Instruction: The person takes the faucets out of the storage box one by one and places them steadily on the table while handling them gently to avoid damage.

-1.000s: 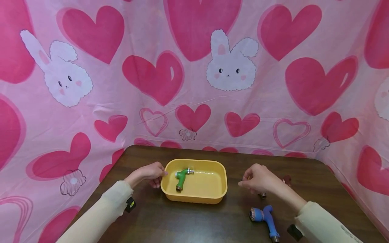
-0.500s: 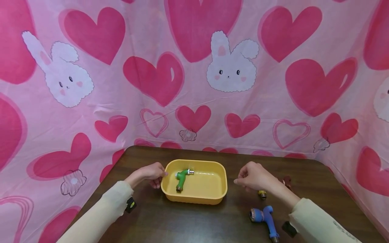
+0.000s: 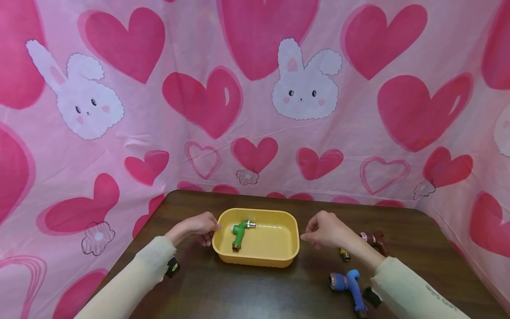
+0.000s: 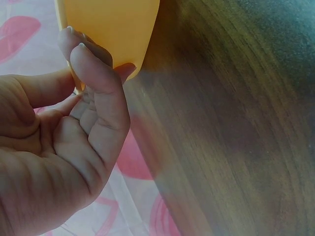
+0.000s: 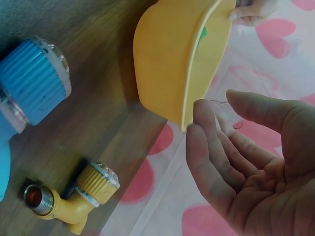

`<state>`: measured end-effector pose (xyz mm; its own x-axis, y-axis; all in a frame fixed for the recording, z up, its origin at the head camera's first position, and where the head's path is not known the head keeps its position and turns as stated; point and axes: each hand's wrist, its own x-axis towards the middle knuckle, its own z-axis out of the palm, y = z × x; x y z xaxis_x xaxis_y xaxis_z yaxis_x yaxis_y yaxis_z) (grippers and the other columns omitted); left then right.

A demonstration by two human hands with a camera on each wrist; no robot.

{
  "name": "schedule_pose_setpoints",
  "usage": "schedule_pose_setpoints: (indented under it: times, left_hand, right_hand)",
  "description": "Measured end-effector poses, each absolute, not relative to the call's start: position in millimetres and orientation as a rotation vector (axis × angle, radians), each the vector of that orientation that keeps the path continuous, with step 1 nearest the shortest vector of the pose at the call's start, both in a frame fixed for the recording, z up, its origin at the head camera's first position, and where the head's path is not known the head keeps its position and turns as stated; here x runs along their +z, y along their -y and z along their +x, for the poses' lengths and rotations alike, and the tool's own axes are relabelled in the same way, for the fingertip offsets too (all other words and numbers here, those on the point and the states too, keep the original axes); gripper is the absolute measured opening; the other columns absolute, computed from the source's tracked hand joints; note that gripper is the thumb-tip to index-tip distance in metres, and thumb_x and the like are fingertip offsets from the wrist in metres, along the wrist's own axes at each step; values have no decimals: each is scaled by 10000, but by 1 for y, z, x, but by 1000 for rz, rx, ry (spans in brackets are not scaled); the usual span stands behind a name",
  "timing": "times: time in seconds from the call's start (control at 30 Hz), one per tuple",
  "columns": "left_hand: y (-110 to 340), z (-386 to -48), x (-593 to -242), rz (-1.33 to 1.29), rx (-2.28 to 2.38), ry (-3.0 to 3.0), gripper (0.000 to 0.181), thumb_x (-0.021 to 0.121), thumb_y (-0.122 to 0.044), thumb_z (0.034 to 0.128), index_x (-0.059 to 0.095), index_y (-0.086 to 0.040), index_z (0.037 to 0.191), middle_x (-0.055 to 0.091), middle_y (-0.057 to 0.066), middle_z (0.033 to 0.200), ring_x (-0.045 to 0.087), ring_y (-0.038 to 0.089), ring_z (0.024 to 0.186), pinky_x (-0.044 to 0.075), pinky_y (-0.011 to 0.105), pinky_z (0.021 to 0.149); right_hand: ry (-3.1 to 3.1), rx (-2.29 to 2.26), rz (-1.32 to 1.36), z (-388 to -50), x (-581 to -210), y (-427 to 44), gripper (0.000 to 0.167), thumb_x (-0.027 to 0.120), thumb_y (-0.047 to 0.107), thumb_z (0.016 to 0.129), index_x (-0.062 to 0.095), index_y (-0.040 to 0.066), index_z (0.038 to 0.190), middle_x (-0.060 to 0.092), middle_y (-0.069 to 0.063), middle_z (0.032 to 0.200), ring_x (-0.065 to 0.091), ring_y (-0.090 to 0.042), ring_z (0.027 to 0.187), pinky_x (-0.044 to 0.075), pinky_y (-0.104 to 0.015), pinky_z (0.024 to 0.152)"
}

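Note:
On the wooden table stands a yellow plastic basin (image 3: 256, 260) with a green faucet (image 3: 239, 234) lying in its left part. My left hand (image 3: 201, 226) pinches the basin's left rim between thumb and fingers; the left wrist view shows the thumb (image 4: 54, 87) on one side of the wall and fingers on the other. Beside the right rim is my right hand (image 3: 328, 230), its fingers loosely curved and its thumb apart from them. In the right wrist view the fingertips (image 5: 197, 130) are close to the basin's rim; whether they touch it I cannot tell.
A blue faucet (image 3: 352, 288) lies at the front right. Partly behind the right forearm are a yellow faucet (image 3: 345, 254) and a brown-red faucet (image 3: 377, 240). A pink heart-and-rabbit cloth (image 3: 247, 110) hangs behind the table (image 3: 223, 292).
My right hand has moved left to the basin's right rim, bringing more of the yellow and brown-red faucets into sight. The left hand keeps its hold, and the basin stays in place.

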<state>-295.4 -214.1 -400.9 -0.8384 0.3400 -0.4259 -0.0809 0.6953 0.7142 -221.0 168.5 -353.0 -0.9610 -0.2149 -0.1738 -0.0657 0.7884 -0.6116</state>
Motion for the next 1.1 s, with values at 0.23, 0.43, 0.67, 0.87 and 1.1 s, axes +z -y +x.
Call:
schedule_pose_setpoints:
  times: [0.23,0.43,0.67,0.87,1.1]
  left_hand:
    - [213,-296,-401,196,1025,-2373,293,553,-114,1087,722,69,932,608,77,617,576,134,478,550,261,494]
    - [212,-295,-402,196,1030,-2376,286,546,-110,1089,717,67,944,608,80,613,577,136,479,546,259,488]
    - [213,-294,-403,204,1033,-2375,284,546,-107,1088,710,71,941,608,84,609,576,140,478,550,267,492]
    - [214,-294,-403,199,1032,-2377,274,552,-109,1087,712,65,947,609,84,611,575,140,477,552,267,491]
    - [213,-294,-403,195,1035,-2378,271,551,-104,1085,709,72,951,607,84,608,575,140,476,549,264,488]
  right_hand:
    - [-2741,-924,-222,-227,-353,-160,149,838,160,915,764,71,820,679,-67,672,683,-215,591,611,-345,605]
    - [-2737,-938,-247,-229,-354,-155,159,845,162,907,760,73,806,680,-63,675,701,-248,608,618,-351,613]
    - [-2740,-933,-289,-232,-355,-148,145,846,159,905,765,84,811,696,-57,696,700,-236,602,618,-349,605]
    - [-2742,-914,-265,-235,-354,-139,165,847,172,907,768,84,791,681,-39,650,685,-203,583,598,-304,579]
    - [-2748,-927,-283,-238,-354,-131,188,852,160,900,755,78,761,671,-33,633,708,-234,594,602,-301,580]
